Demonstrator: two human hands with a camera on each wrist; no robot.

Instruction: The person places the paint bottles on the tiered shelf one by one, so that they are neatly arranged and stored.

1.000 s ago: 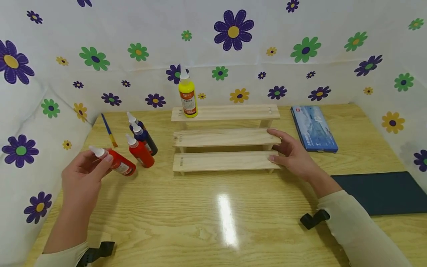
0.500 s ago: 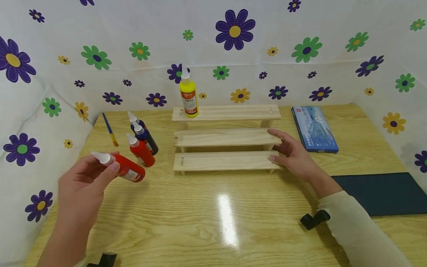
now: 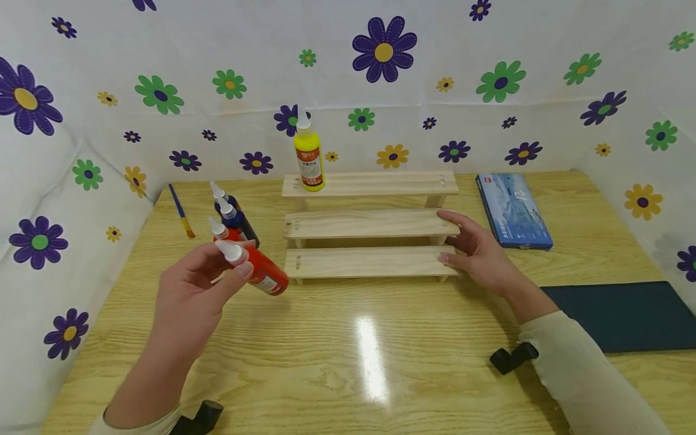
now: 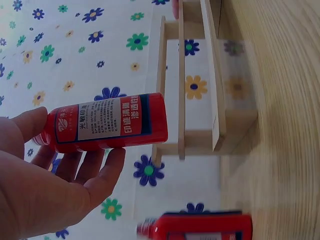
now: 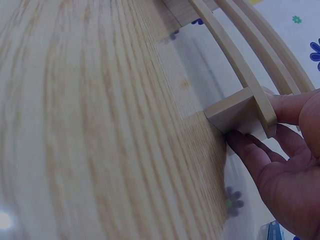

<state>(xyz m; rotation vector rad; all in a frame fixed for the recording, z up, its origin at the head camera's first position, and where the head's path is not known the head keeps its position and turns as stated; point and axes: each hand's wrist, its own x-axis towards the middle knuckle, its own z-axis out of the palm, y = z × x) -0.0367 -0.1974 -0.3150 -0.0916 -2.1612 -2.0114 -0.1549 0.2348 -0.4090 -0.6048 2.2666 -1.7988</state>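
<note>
In the head view my left hand (image 3: pixel 190 296) holds a red squeeze bottle of ink (image 3: pixel 267 277) by its neck end, tilted with the white nozzle up and left. The left wrist view shows the labelled side of this bottle (image 4: pixel 110 122), thumb above and fingers below. A three-tier wooden step rack (image 3: pixel 364 263) stands just right of the bottle's base. My right hand (image 3: pixel 481 257) grips the rack's right end, thumb on the lowest step. In the right wrist view some fingers reach below the step (image 5: pixel 265 112). A yellow bottle (image 3: pixel 309 162) stands upright on the top step's left end.
Behind the left hand stand another red bottle (image 3: pixel 220 229), partly hidden, and two dark blue bottles (image 3: pixel 243 225). A paintbrush (image 3: pixel 181 210) lies at the far left. To the right are a blue box (image 3: pixel 513 210) and a dark mat (image 3: pixel 625 315).
My left hand has carried the red bottle to the right, past the standing bottles and close to the rack, now overlapping the other red bottle. My right hand stays on the rack.
</note>
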